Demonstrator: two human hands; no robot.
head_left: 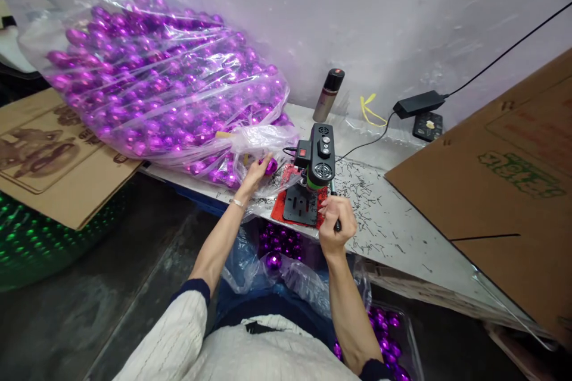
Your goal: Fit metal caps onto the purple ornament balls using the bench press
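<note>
My left hand (257, 175) is closed on a shiny purple ball ornament (270, 166) at the mouth of a large clear plastic bag (196, 53) full of such balls. Wrapped around the black lever handle (338, 225) of a small bench machine is my right hand (338, 219). The black machine (322, 155) has round vents, knobs and a red switch, and stands on a slotted base plate (300, 205) over a red mat (277, 207). Below the bench edge, more purple balls (273, 260) lie in a plastic-lined container near my lap.
A spray can (328, 95) stands behind the machine. A black power adapter (419, 104) with cable lies by the wall. Thin dark bits litter the white bench (402, 232). Cardboard boxes (500, 190) rise at right; a cardboard flap (67, 161) and green balls (58, 244) are at left.
</note>
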